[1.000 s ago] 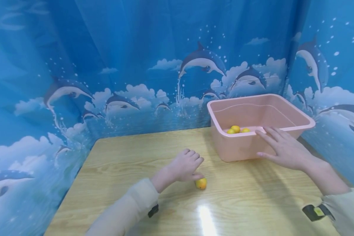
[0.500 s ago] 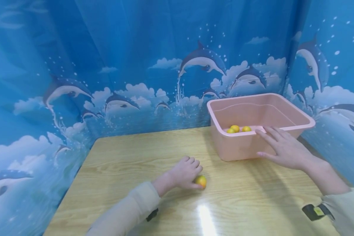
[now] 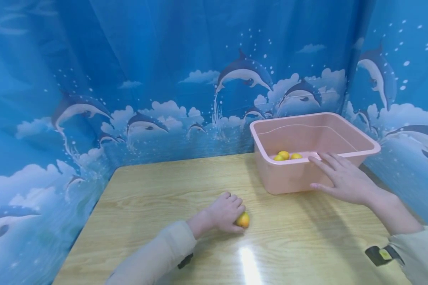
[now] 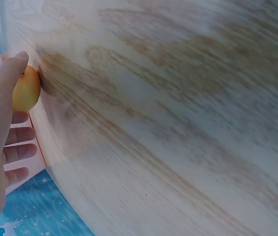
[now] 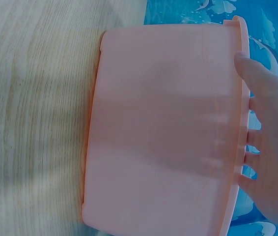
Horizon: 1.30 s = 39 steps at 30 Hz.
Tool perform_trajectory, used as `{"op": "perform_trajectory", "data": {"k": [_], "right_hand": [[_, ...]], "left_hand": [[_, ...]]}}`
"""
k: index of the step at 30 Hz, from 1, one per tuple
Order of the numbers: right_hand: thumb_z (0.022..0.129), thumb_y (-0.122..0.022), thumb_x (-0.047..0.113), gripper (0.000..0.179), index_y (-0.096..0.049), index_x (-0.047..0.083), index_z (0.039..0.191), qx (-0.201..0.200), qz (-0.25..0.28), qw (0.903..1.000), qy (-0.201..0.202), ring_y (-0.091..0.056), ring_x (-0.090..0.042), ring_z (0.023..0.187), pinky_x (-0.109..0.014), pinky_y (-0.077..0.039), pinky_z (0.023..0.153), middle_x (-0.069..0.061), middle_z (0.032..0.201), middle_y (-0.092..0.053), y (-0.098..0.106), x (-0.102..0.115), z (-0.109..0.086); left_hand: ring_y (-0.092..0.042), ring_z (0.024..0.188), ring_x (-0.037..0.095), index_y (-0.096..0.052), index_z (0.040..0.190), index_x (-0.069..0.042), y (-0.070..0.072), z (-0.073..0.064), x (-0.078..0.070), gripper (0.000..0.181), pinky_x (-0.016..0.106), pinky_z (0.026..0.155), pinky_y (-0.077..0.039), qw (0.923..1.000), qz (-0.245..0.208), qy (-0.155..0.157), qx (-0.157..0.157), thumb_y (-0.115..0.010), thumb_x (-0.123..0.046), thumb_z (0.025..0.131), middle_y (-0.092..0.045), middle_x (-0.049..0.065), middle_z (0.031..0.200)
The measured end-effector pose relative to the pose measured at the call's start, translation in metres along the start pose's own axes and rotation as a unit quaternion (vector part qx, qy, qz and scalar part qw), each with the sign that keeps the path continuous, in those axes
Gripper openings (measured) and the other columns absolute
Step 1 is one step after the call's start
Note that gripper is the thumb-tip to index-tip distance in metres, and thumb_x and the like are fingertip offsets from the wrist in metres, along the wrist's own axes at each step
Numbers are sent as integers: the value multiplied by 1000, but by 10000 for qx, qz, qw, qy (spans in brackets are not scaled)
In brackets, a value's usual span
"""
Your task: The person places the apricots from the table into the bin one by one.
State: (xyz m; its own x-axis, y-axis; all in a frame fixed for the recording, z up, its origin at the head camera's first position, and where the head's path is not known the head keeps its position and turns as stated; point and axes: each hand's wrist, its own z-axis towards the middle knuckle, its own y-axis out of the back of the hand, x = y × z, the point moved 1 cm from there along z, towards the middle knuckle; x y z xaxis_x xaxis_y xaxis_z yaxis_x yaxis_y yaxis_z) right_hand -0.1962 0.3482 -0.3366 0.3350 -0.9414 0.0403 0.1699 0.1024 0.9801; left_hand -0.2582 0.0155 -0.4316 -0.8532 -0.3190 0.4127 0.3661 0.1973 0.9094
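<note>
In the head view my left hand (image 3: pixel 225 213) reaches over the tabletop and holds a small yellow-orange fruit (image 3: pixel 243 220) between thumb and fingers. Seen from the left wrist, the thumb lies on one side of the fruit (image 4: pixel 27 88), its fingers spread below. To the right stands a pink plastic tub (image 3: pixel 289 178), and my right hand (image 3: pixel 346 180) holds its near rim. The fingers go over the rim while the thumb lies against the outside, as the right wrist view shows. Inside the tub lie 3 yellow fruits (image 3: pixel 283 155), partly hidden by its front wall.
The wooden table (image 3: pixel 157 186) ends at a blue curtain (image 3: pixel 185 79) printed with dolphins, which also runs along both sides. The tub sits near the back right corner. A bright light reflection (image 3: pixel 249 265) shows on the table's front part.
My left hand has come slightly lower and closed its thumb and fingers around the fruit on the table. The right hand stays at the tub's rim.
</note>
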Motion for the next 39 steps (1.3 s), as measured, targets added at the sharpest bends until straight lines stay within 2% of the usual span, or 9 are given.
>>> {"op": "perform_trajectory", "data": {"k": [6,13,19,23,30,39], "right_hand": [[86,-59,49,83,-15,17,149,-11,-65,10000,32,-24,-47,128,-63,-23,97,-28,144,-25,0,1,1],[84,-61,48,81,-22,16,148,-41,-14,10000,-70,-23,-45,130,-62,-22,99,-26,145,-25,2,3,2],[85,-60,50,82,-21,15,148,30,51,9999,-92,-23,-47,129,-63,-22,98,-27,145,-24,1,3,2],[84,-58,53,84,-19,16,148,55,12,10000,-79,-24,-47,128,-64,-24,97,-27,144,-25,1,3,1],[84,-60,50,83,-20,15,148,57,-15,9999,-94,-24,-47,128,-63,-23,97,-27,144,-25,1,3,1],[84,-61,49,83,-21,15,148,-81,4,9999,-72,-26,-47,127,-64,-25,96,-27,143,-26,1,3,0]], "left_hand": [[-44,81,9,-58,102,-20,0,-1,0,57,26,74,-36,9999,58,-49,-66,-38,-71,83,-51,-6,91],[-47,85,10,-58,99,-21,1,1,-1,53,28,79,-37,9999,-87,-133,29,-40,-68,85,-51,-6,91],[-48,86,11,-59,99,-19,1,3,-3,51,29,82,-39,9997,-68,-223,9,-41,-65,85,-53,-5,94],[-48,87,12,-60,99,-18,3,2,-2,50,30,83,-39,9997,-200,-119,-57,-43,-63,85,-53,-5,94],[-48,85,12,-60,93,-18,6,0,5,46,30,81,-40,9990,-231,105,-371,-47,-62,83,-52,-5,91],[-49,89,13,-61,96,-17,13,-1,17,47,31,84,-40,9976,-382,430,-373,-51,-60,82,-55,-3,95]]}}
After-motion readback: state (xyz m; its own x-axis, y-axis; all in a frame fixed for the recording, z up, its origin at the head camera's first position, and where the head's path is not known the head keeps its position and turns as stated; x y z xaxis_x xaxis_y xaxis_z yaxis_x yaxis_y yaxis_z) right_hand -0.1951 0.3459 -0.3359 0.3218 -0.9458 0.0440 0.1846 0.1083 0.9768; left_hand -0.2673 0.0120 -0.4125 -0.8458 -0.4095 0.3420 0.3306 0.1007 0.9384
